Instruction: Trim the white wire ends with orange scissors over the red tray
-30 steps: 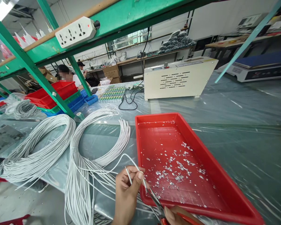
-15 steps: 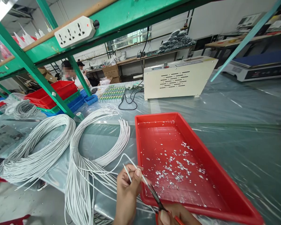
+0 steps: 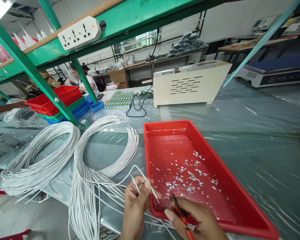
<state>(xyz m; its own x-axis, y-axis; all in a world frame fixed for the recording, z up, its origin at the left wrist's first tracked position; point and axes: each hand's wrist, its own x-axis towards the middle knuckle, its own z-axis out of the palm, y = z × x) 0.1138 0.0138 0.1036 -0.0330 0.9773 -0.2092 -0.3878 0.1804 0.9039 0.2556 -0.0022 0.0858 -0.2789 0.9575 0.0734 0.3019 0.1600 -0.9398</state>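
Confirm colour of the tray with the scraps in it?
Red. The tray shows plainly in the head view, silvery-white scraps scattered on its floor.

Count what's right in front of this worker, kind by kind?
Red plastic tray with silvery scraps: 1
White wire bundles: 2
Red-handled cutter in right hand: 1
White wire end in left hand: 1
Total: 5

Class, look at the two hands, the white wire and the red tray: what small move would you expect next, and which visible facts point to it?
Probably bringing the cutter tip back to the wire end. The left hand pinches the white wire so its end juts over the red tray's near rim, while the right hand holds the red-handled cutter just beside it, apart from the wire. Shiny scraps already litter the tray.
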